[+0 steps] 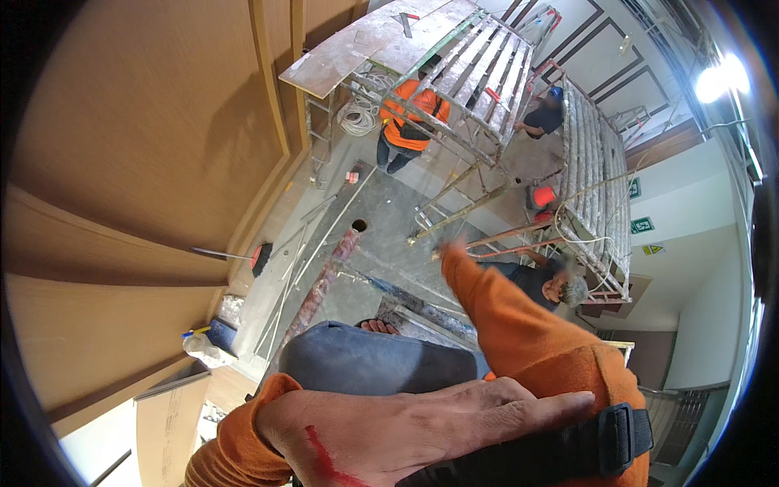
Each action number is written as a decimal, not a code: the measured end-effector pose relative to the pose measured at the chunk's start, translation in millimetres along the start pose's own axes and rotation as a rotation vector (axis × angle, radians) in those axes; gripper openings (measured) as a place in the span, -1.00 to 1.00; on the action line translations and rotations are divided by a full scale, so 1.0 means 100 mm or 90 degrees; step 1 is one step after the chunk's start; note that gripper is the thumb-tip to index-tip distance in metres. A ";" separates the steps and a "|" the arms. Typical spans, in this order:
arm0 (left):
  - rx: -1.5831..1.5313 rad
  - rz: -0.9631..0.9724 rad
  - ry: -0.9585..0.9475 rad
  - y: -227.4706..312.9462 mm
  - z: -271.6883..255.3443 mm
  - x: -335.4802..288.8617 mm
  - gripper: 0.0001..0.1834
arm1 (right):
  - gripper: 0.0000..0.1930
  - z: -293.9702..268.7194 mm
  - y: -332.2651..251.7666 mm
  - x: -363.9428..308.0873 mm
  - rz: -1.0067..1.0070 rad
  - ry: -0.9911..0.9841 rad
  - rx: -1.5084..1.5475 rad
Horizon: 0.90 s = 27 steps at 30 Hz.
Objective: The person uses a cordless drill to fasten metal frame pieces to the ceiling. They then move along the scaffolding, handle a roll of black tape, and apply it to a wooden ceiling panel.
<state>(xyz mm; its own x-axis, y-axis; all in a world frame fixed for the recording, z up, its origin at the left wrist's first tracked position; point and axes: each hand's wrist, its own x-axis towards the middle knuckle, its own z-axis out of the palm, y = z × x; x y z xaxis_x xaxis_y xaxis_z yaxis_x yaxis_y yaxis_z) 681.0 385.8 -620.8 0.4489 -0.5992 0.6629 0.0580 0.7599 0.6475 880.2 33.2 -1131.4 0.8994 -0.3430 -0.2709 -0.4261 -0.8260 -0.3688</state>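
My left hand [406, 418] lies across the lower middle, back of the hand up, with a red streak near the wrist. Its fingers close over a black strap [519, 446] that has a buckle at its right end; part of the grip is hidden. My right arm, in an orange sleeve [519, 316], reaches forward and away from me. At its end my right hand [454, 243] is smeared by motion, so its fingers cannot be made out. Below my arms show my blue-grey trouser legs [381, 357].
Paint-spattered scaffolds [479, 73] with plank platforms [596, 178] stand ahead and right. One person [414, 118] wears orange, another [545, 118] dark clothes; a third [527, 280] is beyond my right arm. A stained reddish pipe [320, 284] rises near my legs. A brush [260, 260] leans at the wooden wall [138, 122].
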 end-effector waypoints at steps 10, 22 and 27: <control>0.066 0.021 -0.031 0.17 0.03 -0.15 0.22 | -0.24 -2.35 -1.15 1.49 0.109 0.066 -0.218; 0.015 0.054 -0.045 0.17 0.01 -0.21 0.26 | -0.22 -3.02 -1.11 1.33 0.188 0.002 -0.347; -0.047 0.077 -0.054 0.00 0.02 -0.21 0.21 | -0.23 -3.04 -1.01 1.28 0.195 0.010 -0.347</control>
<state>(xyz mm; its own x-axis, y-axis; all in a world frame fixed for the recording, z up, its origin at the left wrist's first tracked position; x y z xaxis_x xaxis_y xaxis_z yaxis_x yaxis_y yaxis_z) 670.0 397.5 -634.0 0.3799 -0.5196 0.7653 0.0752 0.8420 0.5343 1068.2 -63.2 -858.6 0.7469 -0.6039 -0.2783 -0.5581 -0.7969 0.2312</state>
